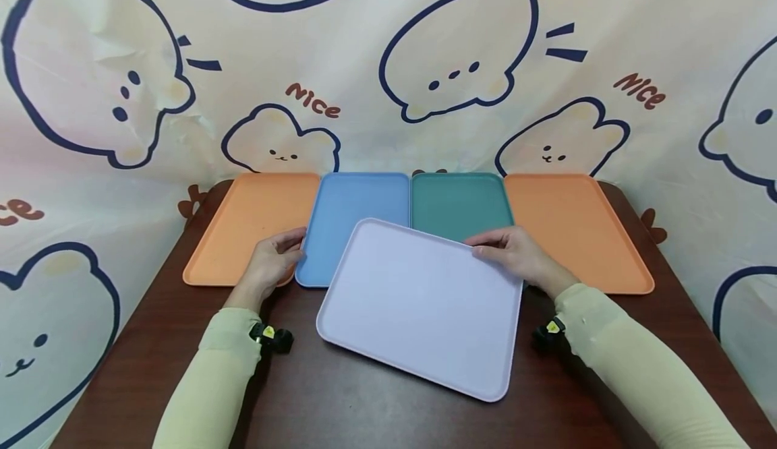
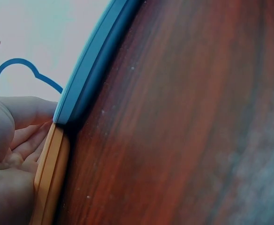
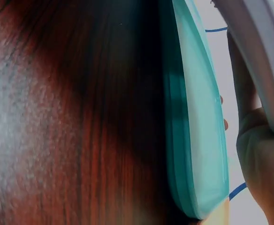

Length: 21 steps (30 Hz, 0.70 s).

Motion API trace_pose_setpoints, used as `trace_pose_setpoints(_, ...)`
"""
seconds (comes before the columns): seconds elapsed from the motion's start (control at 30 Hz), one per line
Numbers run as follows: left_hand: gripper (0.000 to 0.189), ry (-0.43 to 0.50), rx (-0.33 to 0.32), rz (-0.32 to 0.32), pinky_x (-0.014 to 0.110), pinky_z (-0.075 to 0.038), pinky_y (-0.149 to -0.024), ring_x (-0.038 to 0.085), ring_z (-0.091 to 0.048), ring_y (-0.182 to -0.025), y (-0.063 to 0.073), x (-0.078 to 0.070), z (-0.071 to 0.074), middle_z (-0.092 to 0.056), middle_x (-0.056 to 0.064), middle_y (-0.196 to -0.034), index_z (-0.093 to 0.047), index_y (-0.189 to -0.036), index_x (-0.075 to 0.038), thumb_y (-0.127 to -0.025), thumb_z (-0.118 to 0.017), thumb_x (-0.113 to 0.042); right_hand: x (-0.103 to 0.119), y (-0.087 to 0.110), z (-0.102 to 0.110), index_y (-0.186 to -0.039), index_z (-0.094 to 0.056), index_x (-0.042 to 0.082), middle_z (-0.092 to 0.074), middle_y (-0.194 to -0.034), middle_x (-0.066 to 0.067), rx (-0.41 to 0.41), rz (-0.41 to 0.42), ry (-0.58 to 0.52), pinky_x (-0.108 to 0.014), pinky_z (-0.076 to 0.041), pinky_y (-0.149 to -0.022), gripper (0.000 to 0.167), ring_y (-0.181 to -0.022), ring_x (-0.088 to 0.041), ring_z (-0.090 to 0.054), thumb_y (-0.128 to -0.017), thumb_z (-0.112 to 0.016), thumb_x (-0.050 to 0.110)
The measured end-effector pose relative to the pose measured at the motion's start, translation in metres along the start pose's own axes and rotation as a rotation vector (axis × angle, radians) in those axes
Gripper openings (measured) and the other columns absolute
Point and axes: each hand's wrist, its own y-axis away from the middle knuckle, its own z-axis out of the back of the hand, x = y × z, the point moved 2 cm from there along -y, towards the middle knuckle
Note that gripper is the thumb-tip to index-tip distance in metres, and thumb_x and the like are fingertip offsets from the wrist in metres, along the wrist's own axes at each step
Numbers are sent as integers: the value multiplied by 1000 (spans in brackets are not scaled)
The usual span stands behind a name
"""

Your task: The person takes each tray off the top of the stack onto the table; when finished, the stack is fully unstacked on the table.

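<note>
Tilted above the table, a pale lavender tray (image 1: 419, 307) is pinched at its far right edge by my right hand (image 1: 516, 253). It overlaps the near parts of a blue tray (image 1: 364, 199) and a green tray (image 1: 458, 199). In the right wrist view, the lavender tray (image 3: 263, 47) stands over the green tray (image 3: 202, 122). My left hand (image 1: 273, 260) is over the right side of the left orange tray (image 1: 255, 213), its fingertips at the blue tray's left edge. The left wrist view shows the thumb close by the blue rim (image 2: 85, 70).
Another orange tray (image 1: 577, 233) lies at the right end of the row on the dark wooden table (image 1: 364, 408). A printed cloth (image 1: 364, 44) with cartoon outlines hangs behind and at both sides of the table.
</note>
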Motion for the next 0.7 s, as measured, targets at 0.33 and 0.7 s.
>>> trace_pose_setpoints(0.33, 58, 4, -1, -16, 6, -50, -96, 36, -42, -159, -1, 0, 1, -44, 20, -170, -46, -162, 0, -106, -60, -1, 3, 4, -10, -124, -81, 3, -79, -124, -20, 122, 48, -25, -28, -61, -77, 25, -94, -12, -73, -103, -73, 13)
trace_pose_setpoints(0.7, 58, -1, -1, -4, 4, -49, -95, 34, -42, -159, 0, -1, 0, -44, 20, -170, -46, -162, -2, -106, -60, -1, 3, 8, -25, -120, -81, -1, -81, -118, -21, 212, 176, -6, -26, -61, -78, 22, -96, -6, -75, -102, -71, 4)
